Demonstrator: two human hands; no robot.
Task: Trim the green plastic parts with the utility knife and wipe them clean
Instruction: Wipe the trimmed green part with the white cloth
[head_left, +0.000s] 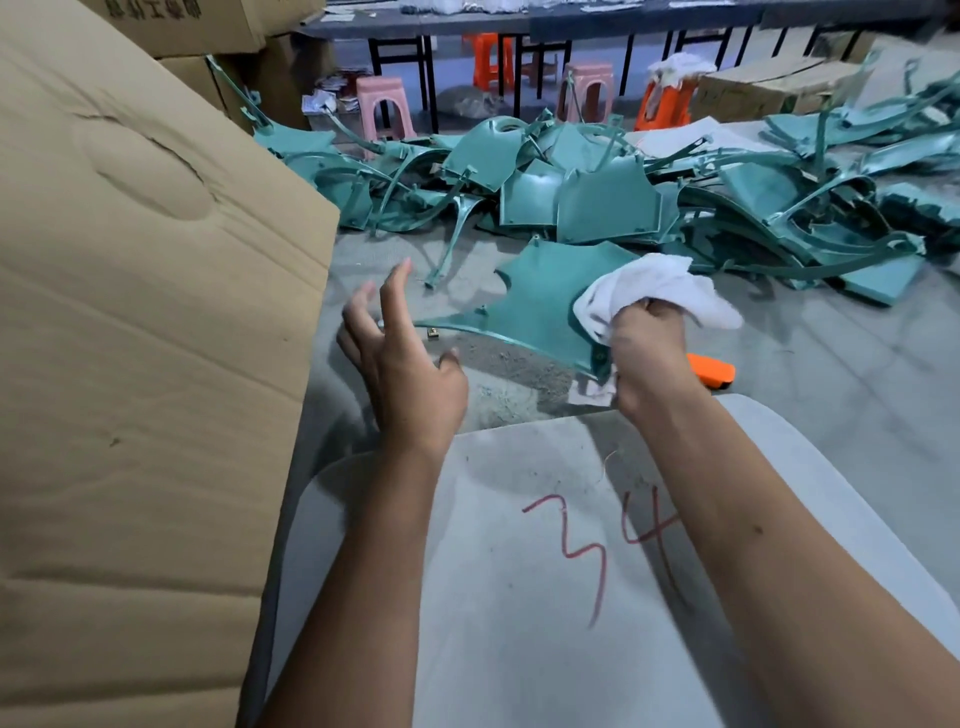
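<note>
My right hand (647, 353) grips a white cloth (660, 291) together with the near corner of a flat green plastic part (535, 304), which it holds up above the floor. My left hand (400, 353) hovers to the left of that part with fingers spread, holding nothing. An orange utility knife (714, 370) lies on the floor just behind my right wrist, partly hidden by it. A large pile of green plastic parts (597, 192) covers the floor ahead.
A big cardboard box (145, 312) stands close on the left. A grey board marked 34 in red (545, 545) lies under my forearms. Pink stools (387, 106), orange stools (667, 98) and tables stand at the back. Another box (769, 85) is back right.
</note>
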